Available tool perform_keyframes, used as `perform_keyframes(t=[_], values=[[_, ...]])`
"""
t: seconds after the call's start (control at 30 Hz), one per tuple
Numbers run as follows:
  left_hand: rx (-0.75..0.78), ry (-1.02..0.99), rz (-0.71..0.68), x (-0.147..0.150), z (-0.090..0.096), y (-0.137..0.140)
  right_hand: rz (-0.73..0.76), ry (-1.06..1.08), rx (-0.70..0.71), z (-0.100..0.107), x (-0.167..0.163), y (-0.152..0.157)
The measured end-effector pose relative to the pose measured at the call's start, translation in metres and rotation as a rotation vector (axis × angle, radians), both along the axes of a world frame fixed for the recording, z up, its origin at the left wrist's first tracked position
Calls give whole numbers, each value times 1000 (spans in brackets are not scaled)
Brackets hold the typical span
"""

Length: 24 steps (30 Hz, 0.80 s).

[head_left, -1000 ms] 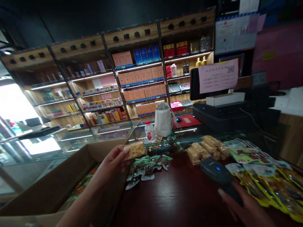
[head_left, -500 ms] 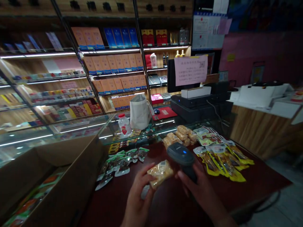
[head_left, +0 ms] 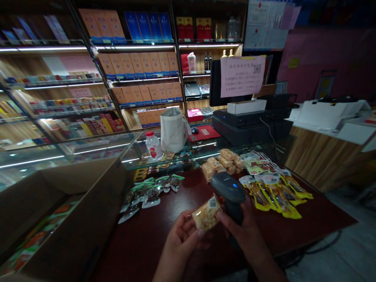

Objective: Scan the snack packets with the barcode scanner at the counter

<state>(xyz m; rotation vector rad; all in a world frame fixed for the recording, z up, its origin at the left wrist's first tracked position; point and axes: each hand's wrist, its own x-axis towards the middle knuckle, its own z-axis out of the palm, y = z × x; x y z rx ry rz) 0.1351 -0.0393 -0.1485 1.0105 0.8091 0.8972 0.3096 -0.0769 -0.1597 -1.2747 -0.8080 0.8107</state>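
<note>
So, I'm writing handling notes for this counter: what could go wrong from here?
The shiny-wrapped packet in the left hand might throw glare over its barcode label, making it hard to read. The right hand holds the scanner close by, so scanner and packet could bump.

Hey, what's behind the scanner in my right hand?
Behind the scanner in your right hand, wrapped snacks are piled on the tabletop. The scanner and hand cover some tabletop, so anything there can't be seen.
</note>
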Motion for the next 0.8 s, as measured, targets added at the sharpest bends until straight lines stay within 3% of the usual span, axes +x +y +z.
perform_keyframes(t=[0.13,0.3,0.6,0.8], values=[[45,46,209,-5,-1,13,114,-55,-17,-2,9,-3],[144,125,441,-22,2,40,193,-283,-52,-3,31,-21],[304,205,475,-28,-2,70,247,-554,-221,-3,45,-28],[378,258,451,-21,0,77,302,-601,-175,3,46,-24]])
